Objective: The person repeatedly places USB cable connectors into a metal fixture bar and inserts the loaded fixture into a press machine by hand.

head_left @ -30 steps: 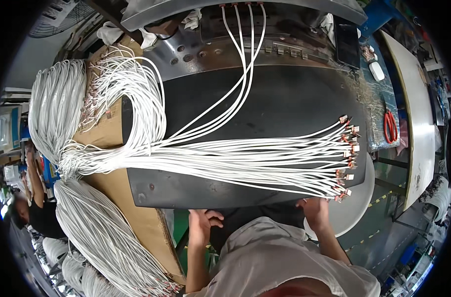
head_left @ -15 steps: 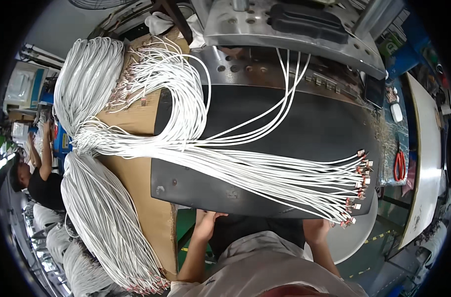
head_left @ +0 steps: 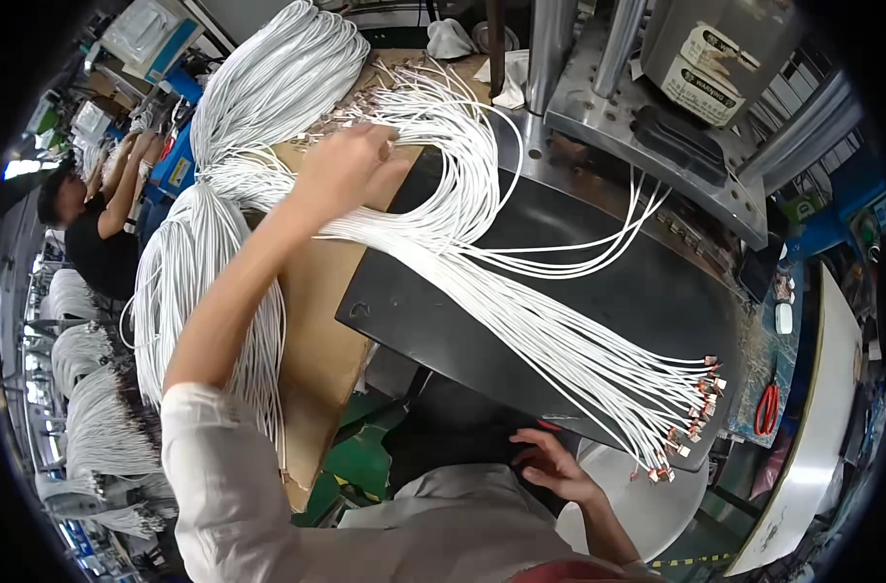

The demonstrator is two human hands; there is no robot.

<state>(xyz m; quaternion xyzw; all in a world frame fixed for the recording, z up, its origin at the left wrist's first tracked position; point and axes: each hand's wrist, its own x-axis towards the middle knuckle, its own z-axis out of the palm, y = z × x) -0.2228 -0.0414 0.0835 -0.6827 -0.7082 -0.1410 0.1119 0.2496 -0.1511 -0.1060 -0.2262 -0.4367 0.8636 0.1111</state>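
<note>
Raised over the white cables [head_left: 559,321], my left hand [head_left: 350,173] hovers beside their curved loop. Its fingers look bent and are smeared by motion; whether they touch a cable I cannot tell. Low in front of the black board [head_left: 443,335], my right hand [head_left: 556,468] is open, fingers apart, holding nothing. The cables run across the board to small white connectors with reddish ends [head_left: 700,408] at its right edge. A few cables reach under the metal press [head_left: 598,121] at the back.
Thick white cable bundles [head_left: 268,78] lie on cardboard [head_left: 321,340] at the left. Red-handled pliers [head_left: 767,408] rest on the right-hand bench. A round white stool [head_left: 657,505] stands below the board. At the far left another person [head_left: 98,228] works.
My left hand has risen from below the board to above the cables. The right hand has come out from beneath the board's edge. The whole view has turned and shifted.
</note>
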